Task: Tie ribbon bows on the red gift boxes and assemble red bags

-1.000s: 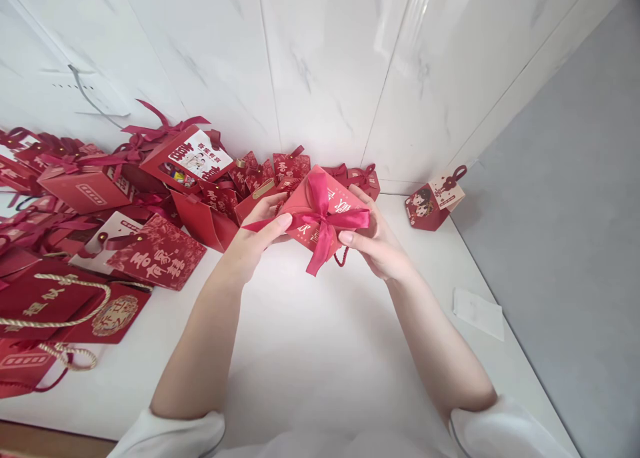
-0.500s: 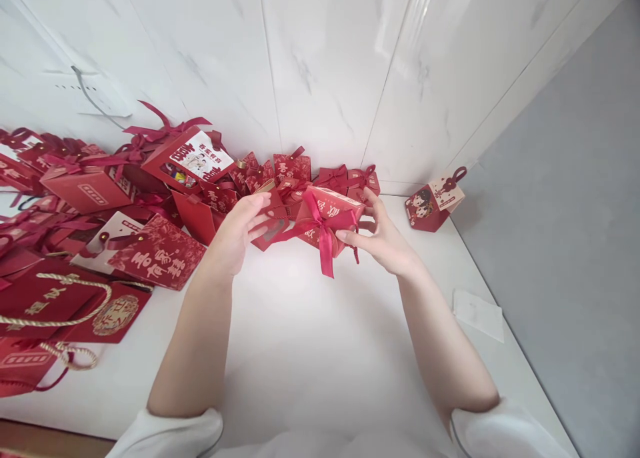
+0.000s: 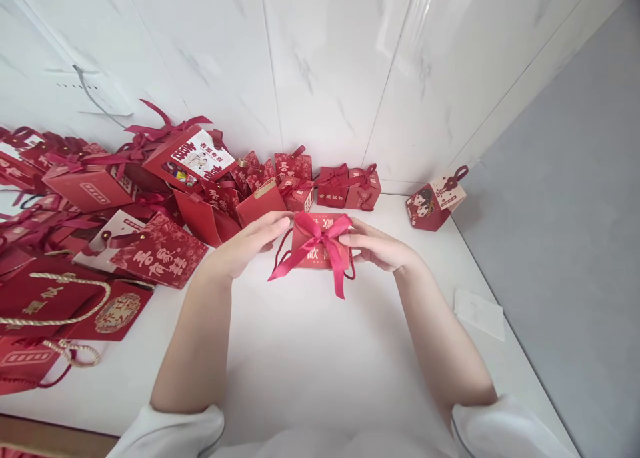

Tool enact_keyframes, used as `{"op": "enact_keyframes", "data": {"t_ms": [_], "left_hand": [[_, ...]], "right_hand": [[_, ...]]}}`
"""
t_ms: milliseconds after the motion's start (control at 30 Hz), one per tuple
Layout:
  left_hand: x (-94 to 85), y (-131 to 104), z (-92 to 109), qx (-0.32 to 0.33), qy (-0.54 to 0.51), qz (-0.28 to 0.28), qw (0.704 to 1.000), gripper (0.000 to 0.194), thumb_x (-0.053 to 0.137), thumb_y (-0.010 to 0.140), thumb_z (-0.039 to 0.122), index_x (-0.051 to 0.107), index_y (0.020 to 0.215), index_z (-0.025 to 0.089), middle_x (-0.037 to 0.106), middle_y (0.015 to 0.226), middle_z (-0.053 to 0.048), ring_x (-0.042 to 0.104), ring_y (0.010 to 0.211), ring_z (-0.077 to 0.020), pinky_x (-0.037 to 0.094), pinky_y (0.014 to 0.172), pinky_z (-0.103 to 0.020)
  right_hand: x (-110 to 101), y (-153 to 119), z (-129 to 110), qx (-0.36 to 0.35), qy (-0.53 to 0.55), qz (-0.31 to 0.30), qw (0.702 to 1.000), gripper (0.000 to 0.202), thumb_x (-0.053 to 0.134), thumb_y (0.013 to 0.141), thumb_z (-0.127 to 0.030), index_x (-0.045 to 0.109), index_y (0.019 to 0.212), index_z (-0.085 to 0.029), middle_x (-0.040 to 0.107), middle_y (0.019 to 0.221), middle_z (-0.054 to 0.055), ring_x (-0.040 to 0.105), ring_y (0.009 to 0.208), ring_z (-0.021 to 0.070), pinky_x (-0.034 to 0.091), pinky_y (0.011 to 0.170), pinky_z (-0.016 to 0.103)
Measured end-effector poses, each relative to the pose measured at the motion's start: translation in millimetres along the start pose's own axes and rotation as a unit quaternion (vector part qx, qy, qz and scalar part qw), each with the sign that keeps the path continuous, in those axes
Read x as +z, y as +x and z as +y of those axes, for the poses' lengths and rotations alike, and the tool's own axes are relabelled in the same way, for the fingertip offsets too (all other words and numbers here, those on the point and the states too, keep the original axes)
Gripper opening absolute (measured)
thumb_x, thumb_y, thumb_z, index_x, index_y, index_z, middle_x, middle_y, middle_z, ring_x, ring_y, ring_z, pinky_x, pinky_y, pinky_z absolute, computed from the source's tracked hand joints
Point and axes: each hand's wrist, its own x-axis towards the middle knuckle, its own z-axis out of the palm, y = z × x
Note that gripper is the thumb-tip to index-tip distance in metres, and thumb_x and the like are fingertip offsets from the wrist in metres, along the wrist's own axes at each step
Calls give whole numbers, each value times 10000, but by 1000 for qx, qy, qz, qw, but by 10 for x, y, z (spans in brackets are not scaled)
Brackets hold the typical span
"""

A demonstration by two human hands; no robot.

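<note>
A small red gift box [image 3: 306,241] with a pink ribbon bow and dark red cord handles is in front of me, over the white table. My right hand [image 3: 379,245] grips its right side, thumb on the front by the bow. At the box's upper left corner is my left hand [image 3: 257,241], fingers stretched towards it and apart; whether the fingertips touch the box is hard to tell.
Several red gift boxes and bags [image 3: 165,248] are heaped on the left of the white table [image 3: 320,358]. Two small boxes [image 3: 364,190] stand by the wall. Further right are a character-printed box [image 3: 431,208] and a white paper [image 3: 479,313].
The bowed box has come down and slightly nearer, and has turned so its bow side faces me squarely. Both hands moved down with it, the left closer to its side.
</note>
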Motion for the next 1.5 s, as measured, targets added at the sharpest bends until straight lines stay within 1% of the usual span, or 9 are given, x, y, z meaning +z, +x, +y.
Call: {"op": "enact_keyframes", "data": {"t_ms": [100,233,333,433,600,867,1167,1400,1500], "left_hand": [[-54,24,-63,40,35,-98,994,833,804,668,476,470,1420,344,444,1508,-74,359,1428,-324,392,1111,-474],[-45,74,-152,83,60,-80,991,1009,932,425,285,552,1359,292,549,1407,-127,453,1359,-372,420,1096,-488],[39,78,-124,71,23,-33,997,891,906,516,323,566,1338,264,619,1319,-132,555,1259,-375,485,1023,-508],[144,82,-46,63,-20,15,998,740,854,625,399,588,1299,247,659,1264,-111,612,1173,-355,509,980,-492],[263,130,-7,27,-36,62,997,497,659,797,573,667,1177,253,687,1220,-66,623,1137,-320,497,970,-457],[242,140,-29,49,-16,26,998,544,672,799,545,636,1258,257,670,1250,-75,625,1113,-306,501,953,-438],[222,123,15,60,-41,19,997,527,706,786,504,645,1241,247,655,1280,-87,610,1161,-311,494,982,-438],[253,161,-32,89,-44,53,994,669,709,802,449,483,1405,267,620,1333,-85,617,1164,-279,493,999,-428],[337,195,-75,117,-25,143,982,783,745,770,413,398,1460,284,606,1353,-83,622,1169,-274,479,1029,-449]], "right_hand": [[-1,58,39,15,64,-26,997,506,626,841,-537,551,1277,-291,621,1276,71,664,1022,265,611,780,415],[26,110,72,27,134,-16,990,530,539,857,-623,585,1246,-267,644,1262,88,677,997,292,616,713,422],[76,57,9,12,151,-26,988,649,465,847,-726,523,1343,-313,644,1273,89,691,970,308,617,674,442],[107,-20,-71,-12,122,-10,992,706,392,836,-791,529,1352,-330,610,1334,80,643,1111,323,593,814,479],[89,-72,-131,-89,2,-20,996,547,619,851,-591,531,1343,-366,496,1473,4,435,1366,274,374,1106,516],[10,-57,-137,-86,16,-49,995,542,704,822,-392,554,1335,-303,561,1410,28,523,1278,252,389,1094,463],[-16,-93,-149,-84,16,-30,996,567,701,815,-404,542,1350,-304,580,1384,38,534,1260,263,407,1077,483],[29,-62,-135,-123,39,24,991,601,729,791,-391,521,1343,-279,547,1415,55,541,1254,250,441,1069,446],[89,-7,-94,-165,7,109,980,714,765,747,-404,473,1383,-262,524,1431,75,517,1278,256,415,1091,447]]}}
